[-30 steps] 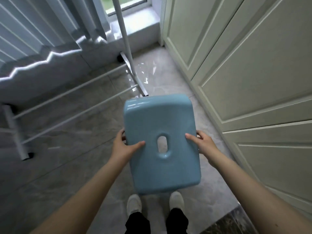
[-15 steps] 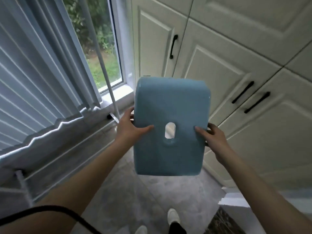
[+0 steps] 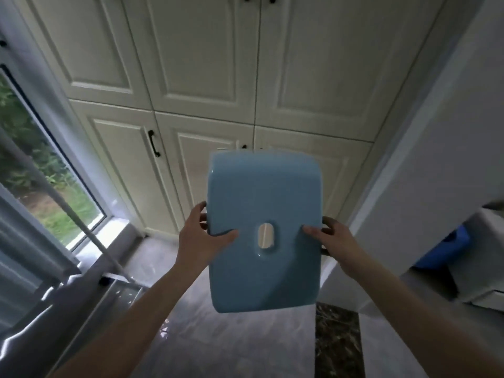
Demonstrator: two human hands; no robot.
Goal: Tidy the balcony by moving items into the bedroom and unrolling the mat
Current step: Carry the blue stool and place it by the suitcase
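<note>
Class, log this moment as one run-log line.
left hand: grips blue stool | right hand: grips stool | stool: off floor

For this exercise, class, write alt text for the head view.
Two bare hands, left hand and right hand, grip the sides of a light blue plastic stool held above a grey tiled floor, facing cream cabinet doors; a window lies left.

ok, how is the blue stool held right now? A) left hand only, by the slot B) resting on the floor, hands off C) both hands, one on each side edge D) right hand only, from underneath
C: the left hand and right hand each grip a side edge of the stool, thumbs on top, and it hangs clear above the floor.
</note>
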